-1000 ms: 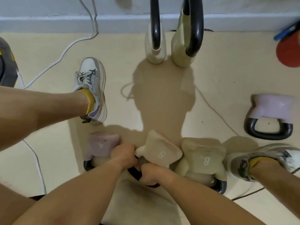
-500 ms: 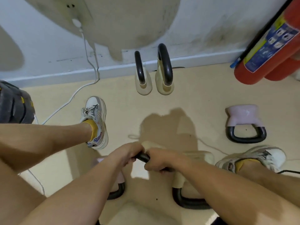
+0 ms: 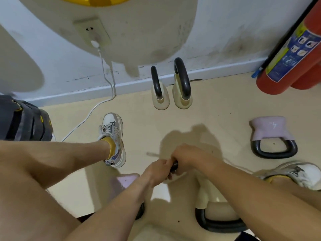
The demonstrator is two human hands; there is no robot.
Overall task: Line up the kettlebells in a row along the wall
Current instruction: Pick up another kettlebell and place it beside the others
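Both hands clamp the black handle of a cream kettlebell (image 3: 174,177), lifted just off the floor; its body is mostly hidden under them. My left hand (image 3: 156,173) grips the near side and my right hand (image 3: 185,156) the far side. Two cream kettlebells stand upright at the wall: a smaller one (image 3: 159,97) and a larger one (image 3: 182,94). A pink kettlebell (image 3: 271,134) lies on its side at the right. Another pink one (image 3: 126,181) lies under my left forearm. A cream one (image 3: 217,213) lies on its side under my right forearm.
A red fire extinguisher (image 3: 291,54) leans against the wall (image 3: 225,32) at the right. A white cable (image 3: 90,113) runs from a wall socket across the floor. A dark bag (image 3: 22,119) sits at the left. My shoes (image 3: 112,138) (image 3: 295,173) stand on either side.
My view has tilted up, showing more of the wall. Both hands have raised the cream kettlebell off the floor and carried it a little forward, toward the wall.
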